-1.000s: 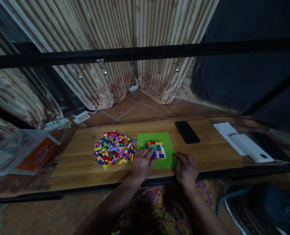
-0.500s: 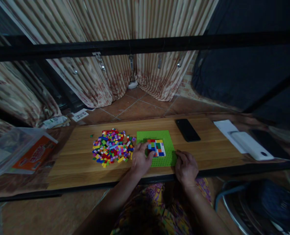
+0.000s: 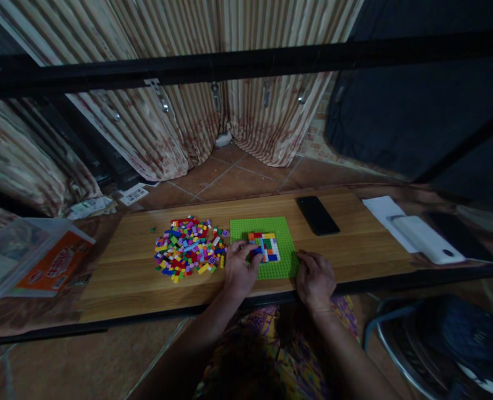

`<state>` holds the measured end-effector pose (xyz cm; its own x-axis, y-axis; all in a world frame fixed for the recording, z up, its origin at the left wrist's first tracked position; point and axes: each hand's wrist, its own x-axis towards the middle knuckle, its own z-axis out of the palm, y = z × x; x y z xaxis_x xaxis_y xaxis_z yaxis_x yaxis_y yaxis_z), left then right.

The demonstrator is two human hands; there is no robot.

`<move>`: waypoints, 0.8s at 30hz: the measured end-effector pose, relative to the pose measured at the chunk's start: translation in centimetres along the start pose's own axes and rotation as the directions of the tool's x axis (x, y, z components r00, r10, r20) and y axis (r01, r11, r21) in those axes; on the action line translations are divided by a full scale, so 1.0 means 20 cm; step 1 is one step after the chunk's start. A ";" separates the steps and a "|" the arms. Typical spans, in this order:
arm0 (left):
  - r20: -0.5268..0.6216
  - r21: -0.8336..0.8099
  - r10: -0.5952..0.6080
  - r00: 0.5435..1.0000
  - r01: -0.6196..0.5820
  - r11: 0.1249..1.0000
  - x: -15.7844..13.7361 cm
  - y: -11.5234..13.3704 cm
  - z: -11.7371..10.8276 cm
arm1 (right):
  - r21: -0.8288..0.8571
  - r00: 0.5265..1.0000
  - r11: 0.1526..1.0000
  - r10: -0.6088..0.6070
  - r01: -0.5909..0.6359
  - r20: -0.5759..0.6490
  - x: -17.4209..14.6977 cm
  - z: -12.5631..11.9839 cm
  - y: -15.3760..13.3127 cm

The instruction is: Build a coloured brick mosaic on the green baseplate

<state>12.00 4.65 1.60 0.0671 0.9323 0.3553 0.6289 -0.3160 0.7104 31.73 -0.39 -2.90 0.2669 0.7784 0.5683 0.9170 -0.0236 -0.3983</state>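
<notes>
A green studded baseplate [image 3: 287, 266] lies on the wooden board, bearing a flat patch of toy bricks [image 3: 271, 241] in white, blue, red, orange, yellow and green. Over the left side of that patch, my left hand [image 3: 240, 266] is closed, with a dark blue brick [image 3: 257, 250] between thumb and fingers. Whether this brick touches the ones below I cannot tell. My right hand [image 3: 316, 278] has its fingers bent together at the plate's right edge, gripping it near the front corner. Left of the plate spreads a loose pile of small coloured bricks [image 3: 188, 247].
A black phone [image 3: 317, 215] lies behind and right of the plate. Farther right are a white sheet [image 3: 386, 214] and a white device [image 3: 429, 240]. At the far left stands a clear plastic box [image 3: 9, 250] with an orange label. A dark rail [image 3: 246, 64] crosses beyond the board.
The view has shifted slightly. My left thumb and the blue brick have moved a little up and left over the brick patch. My right hand stays at the plate's edge.
</notes>
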 end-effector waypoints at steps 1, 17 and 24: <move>0.000 0.003 0.005 1.000 -0.005 1.000 0.00 0.00 0.00 | -0.003 1.000 1.000 0.001 -0.001 0.001 0.00 0.00 0.00; 0.001 -0.003 0.021 1.000 -0.021 1.000 -0.02 0.01 -0.02 | -0.014 1.000 1.000 -0.007 0.007 0.009 0.00 0.00 0.00; 0.021 0.054 0.057 0.998 -0.058 0.997 -0.03 0.00 -0.01 | -0.008 1.000 1.000 0.000 0.000 0.008 0.00 0.01 0.01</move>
<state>11.77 4.07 1.54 0.1196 0.9163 0.3822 0.6648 -0.3599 0.6547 31.84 -0.36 -3.09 0.2645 0.7835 0.5623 0.9194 -0.0288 -0.3923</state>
